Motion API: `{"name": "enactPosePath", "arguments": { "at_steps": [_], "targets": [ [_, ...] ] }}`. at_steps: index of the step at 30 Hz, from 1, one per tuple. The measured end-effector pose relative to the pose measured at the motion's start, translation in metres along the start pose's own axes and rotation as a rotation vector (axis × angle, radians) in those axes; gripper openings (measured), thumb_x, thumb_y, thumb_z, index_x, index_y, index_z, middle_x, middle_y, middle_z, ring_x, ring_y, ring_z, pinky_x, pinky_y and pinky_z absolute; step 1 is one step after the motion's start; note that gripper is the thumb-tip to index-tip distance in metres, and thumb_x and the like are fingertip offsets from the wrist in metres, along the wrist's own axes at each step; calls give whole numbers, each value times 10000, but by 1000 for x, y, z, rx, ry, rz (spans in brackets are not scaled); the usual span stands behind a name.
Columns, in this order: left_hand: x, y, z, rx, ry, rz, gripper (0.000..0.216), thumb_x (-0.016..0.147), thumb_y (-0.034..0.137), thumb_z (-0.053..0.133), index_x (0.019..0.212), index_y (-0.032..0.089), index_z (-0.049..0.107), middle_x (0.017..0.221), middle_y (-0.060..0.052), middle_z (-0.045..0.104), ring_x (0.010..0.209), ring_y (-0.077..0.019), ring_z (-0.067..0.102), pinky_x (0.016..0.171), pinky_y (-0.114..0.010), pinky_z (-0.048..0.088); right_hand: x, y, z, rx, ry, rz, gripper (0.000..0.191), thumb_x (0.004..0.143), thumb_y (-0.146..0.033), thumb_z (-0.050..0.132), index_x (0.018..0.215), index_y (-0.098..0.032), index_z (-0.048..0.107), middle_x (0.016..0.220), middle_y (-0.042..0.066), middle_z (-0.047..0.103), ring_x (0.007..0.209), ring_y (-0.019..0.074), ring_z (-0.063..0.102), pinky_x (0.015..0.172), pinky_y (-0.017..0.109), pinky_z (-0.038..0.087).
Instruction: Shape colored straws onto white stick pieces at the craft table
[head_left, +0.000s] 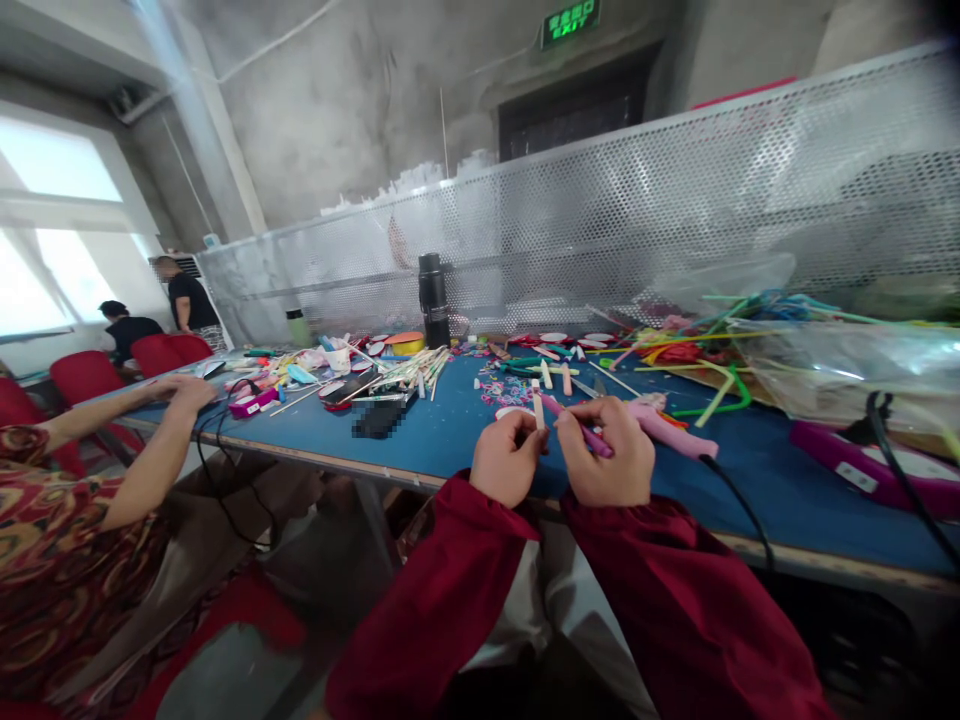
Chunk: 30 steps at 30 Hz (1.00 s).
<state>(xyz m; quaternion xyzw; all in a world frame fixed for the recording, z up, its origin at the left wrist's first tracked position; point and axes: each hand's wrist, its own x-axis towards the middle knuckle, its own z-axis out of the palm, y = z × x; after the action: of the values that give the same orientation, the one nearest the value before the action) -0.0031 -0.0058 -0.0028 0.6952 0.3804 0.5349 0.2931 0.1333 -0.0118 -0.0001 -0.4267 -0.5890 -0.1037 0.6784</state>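
Observation:
Near the front edge of the blue table, my left hand (510, 458) pinches a small pale flat stick (538, 412) upright between thumb and fingers. Close on its right, my right hand (611, 455) is closed around a slim pink-purple pen-like tool (596, 441), its tip pointing toward the stick. Just behind my hands lie two similar pale pieces, one a small stick (546, 376), and a scatter of tiny pink and blue bits (510, 390). Beside my right hand rests a pink tool with a thick handle (679, 430) and a black cord.
A black bottle (433, 305) stands at the back, near a bundle of thin sticks (412, 370). Coloured strips (720, 385) and plastic bags pile up right, by a purple device (870, 465). At left are a co-worker's hands (184, 390) and another purple device (253, 402).

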Motion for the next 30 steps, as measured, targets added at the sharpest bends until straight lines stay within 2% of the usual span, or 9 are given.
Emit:
{"name": "enactPosePath", "arguments": {
  "at_steps": [14, 30],
  "targets": [
    [-2, 1, 1, 29, 13, -19, 107, 992, 223, 604, 898, 195, 648, 765, 11, 677, 695, -133, 579, 683, -245, 441, -1, -1, -3, 38, 7, 14, 122, 938, -313, 663, 841, -243, 641, 793, 34, 725, 748, 230, 660, 732, 388, 502],
    [-3, 4, 0, -8, 6, -19, 135, 978, 201, 622, 844, 190, 610, 740, 24, 642, 678, -125, 546, 668, -247, 403, -1, 0, -5, 77, 26, -21, 127, 946, -313, 675, 843, -239, 660, 794, 26, 740, 732, 219, 652, 715, 377, 492]
  ]
}}
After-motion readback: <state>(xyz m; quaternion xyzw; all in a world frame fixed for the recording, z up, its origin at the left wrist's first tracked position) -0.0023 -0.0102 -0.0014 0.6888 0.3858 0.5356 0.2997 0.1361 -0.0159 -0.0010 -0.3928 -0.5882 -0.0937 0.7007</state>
